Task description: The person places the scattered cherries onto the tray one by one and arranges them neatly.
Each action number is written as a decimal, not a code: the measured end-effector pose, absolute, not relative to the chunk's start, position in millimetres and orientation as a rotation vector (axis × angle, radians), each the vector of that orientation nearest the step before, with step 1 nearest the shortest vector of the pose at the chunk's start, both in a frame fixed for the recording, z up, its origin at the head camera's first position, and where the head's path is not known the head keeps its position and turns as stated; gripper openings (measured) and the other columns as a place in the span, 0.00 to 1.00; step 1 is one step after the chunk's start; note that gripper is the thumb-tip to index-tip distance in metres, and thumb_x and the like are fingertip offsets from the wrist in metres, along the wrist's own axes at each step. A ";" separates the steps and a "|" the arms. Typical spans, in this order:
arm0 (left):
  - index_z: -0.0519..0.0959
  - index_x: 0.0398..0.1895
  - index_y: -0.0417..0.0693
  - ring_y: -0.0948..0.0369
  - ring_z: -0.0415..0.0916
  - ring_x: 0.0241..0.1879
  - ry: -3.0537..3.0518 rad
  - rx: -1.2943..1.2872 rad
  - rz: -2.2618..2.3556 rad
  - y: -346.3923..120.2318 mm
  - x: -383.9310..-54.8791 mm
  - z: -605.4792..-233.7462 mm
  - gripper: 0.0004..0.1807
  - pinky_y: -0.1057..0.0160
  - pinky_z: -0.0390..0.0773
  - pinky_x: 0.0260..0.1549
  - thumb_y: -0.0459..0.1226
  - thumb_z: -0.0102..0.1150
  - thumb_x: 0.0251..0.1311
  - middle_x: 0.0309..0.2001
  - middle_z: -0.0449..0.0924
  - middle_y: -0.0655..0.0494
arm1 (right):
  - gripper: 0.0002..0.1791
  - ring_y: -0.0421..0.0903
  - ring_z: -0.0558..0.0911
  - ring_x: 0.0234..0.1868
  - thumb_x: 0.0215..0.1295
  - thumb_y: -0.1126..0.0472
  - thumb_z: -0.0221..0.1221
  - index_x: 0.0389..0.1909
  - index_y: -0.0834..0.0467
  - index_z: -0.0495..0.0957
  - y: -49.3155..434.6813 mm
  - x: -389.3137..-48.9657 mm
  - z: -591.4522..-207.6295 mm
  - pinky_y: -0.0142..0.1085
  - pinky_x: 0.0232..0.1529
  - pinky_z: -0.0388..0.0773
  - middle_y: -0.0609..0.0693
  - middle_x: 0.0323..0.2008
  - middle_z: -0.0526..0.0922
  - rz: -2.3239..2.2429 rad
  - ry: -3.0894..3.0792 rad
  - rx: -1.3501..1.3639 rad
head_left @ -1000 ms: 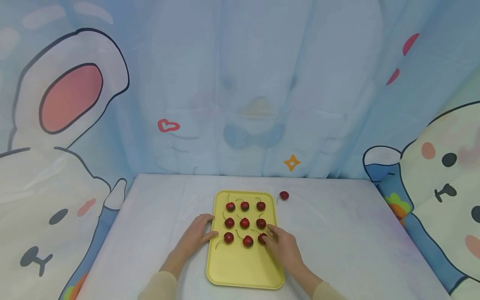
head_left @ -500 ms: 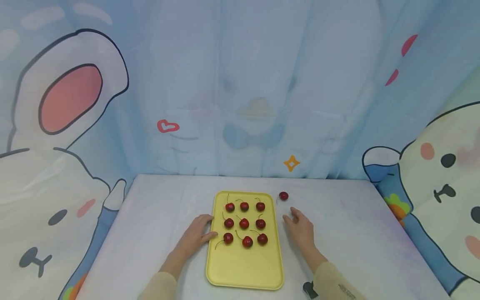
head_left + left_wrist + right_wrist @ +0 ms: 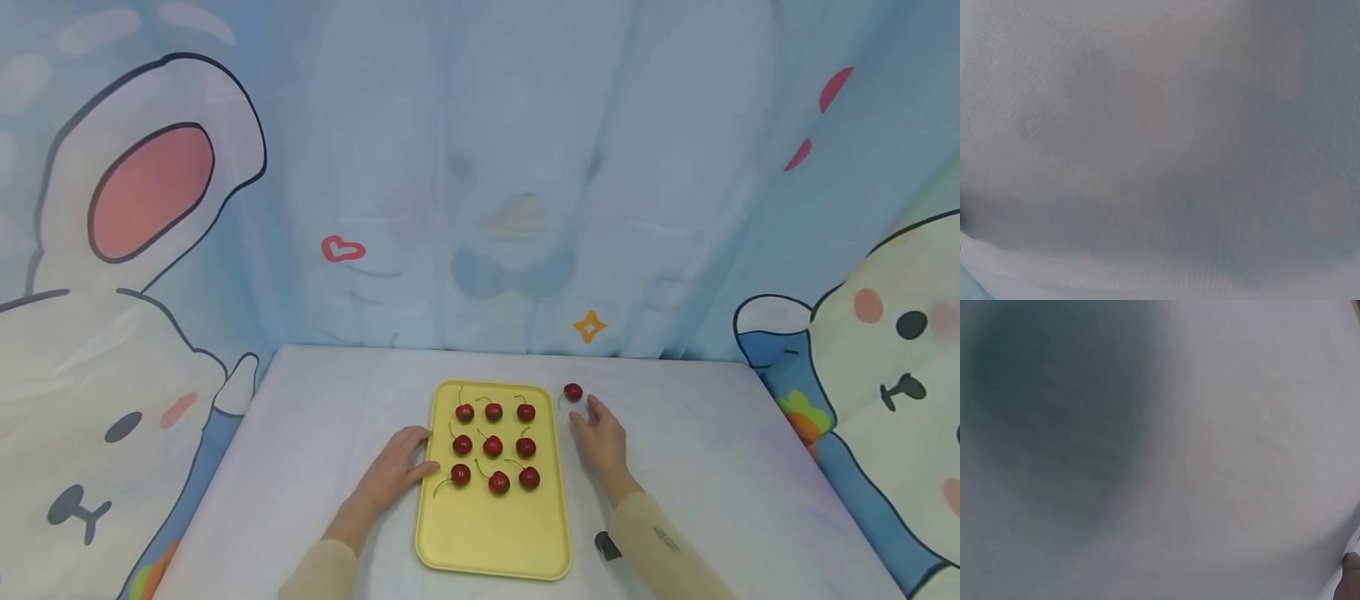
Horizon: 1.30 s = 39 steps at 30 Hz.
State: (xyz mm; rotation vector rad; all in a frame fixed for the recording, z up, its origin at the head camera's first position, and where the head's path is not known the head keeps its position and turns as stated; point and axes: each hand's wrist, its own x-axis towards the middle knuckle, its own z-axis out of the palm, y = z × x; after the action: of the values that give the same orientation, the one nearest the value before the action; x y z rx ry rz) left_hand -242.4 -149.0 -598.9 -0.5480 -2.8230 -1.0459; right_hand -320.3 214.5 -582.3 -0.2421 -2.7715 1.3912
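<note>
On a yellow tray point(image 3: 491, 537) in the head view lie several dark red cherries with stems, set in three rows of three; one of them is the middle cherry point(image 3: 492, 447). My left hand point(image 3: 390, 471) rests at the tray's left edge, its fingertips and thumb spread along the rim. A loose cherry point(image 3: 573, 392) lies on the table just past the tray's far right corner. Right beside it, on the near side, is my right hand point(image 3: 606, 437), thumb and fingers apart with nothing between them. The left wrist view is only a grey blur.
A white cloth covers the table point(image 3: 682, 483). Behind it hangs a blue curtain point(image 3: 517, 167) with cartoon animals. A small black object point(image 3: 607, 546) shows next to the right sleeve. The right wrist view is blurred, with a fingertip point(image 3: 1349, 578) at its lower right edge.
My right hand has let go of the near right cherry on the tray, moved off to the right, then forward to the loose cherry. The left hand stays at the tray's edge.
</note>
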 end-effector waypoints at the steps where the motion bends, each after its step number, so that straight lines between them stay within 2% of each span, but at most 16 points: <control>1: 0.69 0.64 0.43 0.51 0.63 0.67 -2.824 -0.549 -1.052 -148.9 -242.5 -598.7 0.30 0.52 0.60 0.70 0.50 0.60 0.64 0.64 0.69 0.48 | 0.34 0.59 0.62 0.71 0.71 0.55 0.54 0.71 0.67 0.57 214.5 -322.4 -582.3 0.48 0.71 0.62 0.66 0.70 0.62 1.384 -2.776 -0.243; 13: 0.69 0.64 0.44 0.51 0.63 0.67 -2.829 -0.559 -1.039 -148.7 -243.1 -597.8 0.30 0.53 0.61 0.70 0.49 0.61 0.64 0.64 0.70 0.48 | 0.33 0.60 0.64 0.69 0.72 0.57 0.54 0.71 0.68 0.57 208.6 -350.5 -584.5 0.49 0.71 0.62 0.66 0.69 0.63 1.317 -2.753 -0.209; 21: 0.69 0.64 0.44 0.51 0.63 0.67 -2.830 -0.537 -1.048 -146.3 -243.3 -597.4 0.29 0.53 0.61 0.70 0.49 0.60 0.64 0.64 0.70 0.47 | 0.29 0.60 0.63 0.70 0.73 0.60 0.52 0.71 0.64 0.60 199.2 -361.2 -581.6 0.51 0.70 0.63 0.65 0.68 0.65 1.310 -2.750 -0.283; 32: 0.69 0.64 0.43 0.50 0.62 0.68 -2.843 -0.517 -1.054 -149.7 -241.1 -596.2 0.30 0.52 0.60 0.71 0.49 0.60 0.64 0.65 0.69 0.47 | 0.28 0.61 0.64 0.69 0.72 0.61 0.54 0.69 0.65 0.63 195.9 -353.9 -579.9 0.52 0.70 0.63 0.65 0.67 0.66 1.232 -2.784 -0.188; 39: 0.69 0.64 0.44 0.52 0.63 0.67 -2.835 -0.529 -1.048 -149.9 -243.0 -598.7 0.30 0.54 0.60 0.71 0.49 0.60 0.64 0.64 0.69 0.48 | 0.28 0.59 0.69 0.66 0.70 0.59 0.58 0.68 0.62 0.67 182.2 -324.9 -563.4 0.50 0.66 0.70 0.62 0.65 0.70 1.223 -2.798 0.013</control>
State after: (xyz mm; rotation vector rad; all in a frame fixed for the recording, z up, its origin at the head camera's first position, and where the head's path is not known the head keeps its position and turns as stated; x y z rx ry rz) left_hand -243.0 -149.9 -598.7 -0.5291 -2.8349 -1.0484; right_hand -324.9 182.2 -563.4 0.0126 -2.7979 1.2225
